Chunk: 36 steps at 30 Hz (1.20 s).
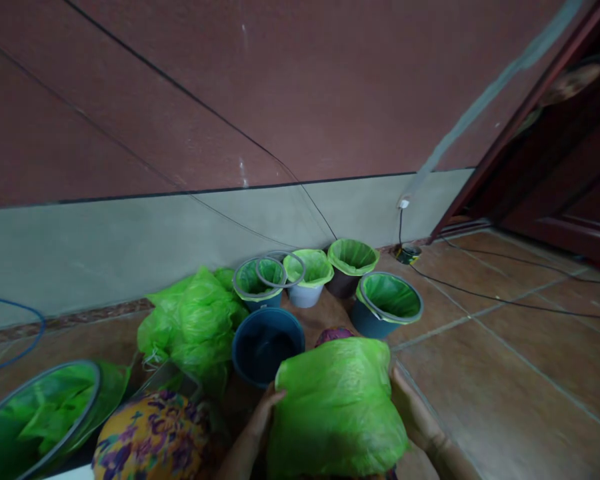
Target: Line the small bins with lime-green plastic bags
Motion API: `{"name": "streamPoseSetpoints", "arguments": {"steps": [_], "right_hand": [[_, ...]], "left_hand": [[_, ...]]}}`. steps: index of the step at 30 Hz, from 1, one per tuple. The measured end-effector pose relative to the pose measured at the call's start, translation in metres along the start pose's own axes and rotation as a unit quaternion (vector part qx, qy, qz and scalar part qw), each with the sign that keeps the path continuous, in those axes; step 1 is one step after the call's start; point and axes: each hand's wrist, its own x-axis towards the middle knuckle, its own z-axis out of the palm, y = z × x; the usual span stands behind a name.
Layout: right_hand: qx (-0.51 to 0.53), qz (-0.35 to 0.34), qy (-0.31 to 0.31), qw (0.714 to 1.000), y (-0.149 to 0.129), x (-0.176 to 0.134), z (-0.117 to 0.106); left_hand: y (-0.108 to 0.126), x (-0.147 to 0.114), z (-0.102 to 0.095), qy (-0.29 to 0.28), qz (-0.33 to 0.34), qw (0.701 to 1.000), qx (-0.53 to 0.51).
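Observation:
A puffed-out green plastic bag [337, 407] is between my two hands, low in the middle of the head view. My left hand [266, 415] grips it at its left side, thumb lying on the plastic. On the opposite side, my right hand [414, 413] holds the bag, its fingers partly hidden behind the plastic. Whether a bucket is inside the bag, I cannot tell. Just beyond my left hand stands an unlined dark blue bucket [269, 347]. A blue bucket lined in green [375, 323] is past my right hand.
Along the wall stand a lined blue bucket [263, 301], a lined pale bucket [305, 295] and a lined brown bucket [341, 285]. Loose grey rings [303, 270] rest over two rims. Green bags [195, 317] are heaped left of them. A large lined bin [93, 400] is nearest left. Cables [505, 297] cross the floor.

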Motion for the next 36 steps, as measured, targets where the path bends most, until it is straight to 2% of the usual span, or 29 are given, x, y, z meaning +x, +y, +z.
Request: {"name": "streamPoseSetpoints", "arguments": {"steps": [3, 6, 10, 16, 21, 23, 26, 29, 31, 33, 36], "right_hand": [[-0.005, 0.0, 0.01, 1.0, -0.003, -0.009, -0.006], [0.012, -0.031, 0.056, 0.998, -0.011, -0.011, -0.012], [0.037, -0.081, 0.106, 0.99, -0.031, -0.018, -0.018], [0.001, -0.109, 0.122, 0.986, -0.063, -0.038, -0.016], [-0.045, -0.121, 0.136, 0.982, -0.076, -0.042, -0.013], [-0.058, -0.116, 0.131, 0.983, -0.08, -0.043, -0.009], [-0.076, -0.091, 0.069, 0.991, -0.09, -0.048, 0.001], [-0.118, -0.075, 0.007, 0.99, -0.104, -0.056, 0.009], [-0.179, -0.082, -0.008, 0.98, -0.112, -0.059, 0.013], [-0.26, -0.105, 0.001, 0.96, -0.117, -0.059, 0.013], [-0.37, -0.152, 0.011, 0.917, -0.117, -0.048, 0.011]], "left_hand": [[-0.001, -0.013, 0.0, -0.035, -0.021, 0.999, -0.008], [0.012, -0.028, 0.004, -0.005, -0.02, 1.0, 0.006], [0.052, -0.05, 0.009, 0.048, 0.03, 0.998, -0.009], [0.117, -0.087, 0.028, 0.144, 0.144, 0.979, 0.027], [0.151, -0.102, 0.038, 0.163, 0.222, 0.959, 0.061], [0.16, -0.106, 0.038, 0.154, 0.233, 0.957, 0.072], [0.172, -0.115, 0.034, 0.113, 0.217, 0.967, 0.07], [0.187, -0.129, 0.027, 0.044, 0.174, 0.977, 0.113], [0.201, -0.137, 0.023, -0.014, 0.148, 0.972, 0.181], [0.215, -0.142, 0.022, -0.039, 0.152, 0.947, 0.279], [0.227, -0.141, 0.023, -0.003, 0.221, 0.878, 0.424]]}}
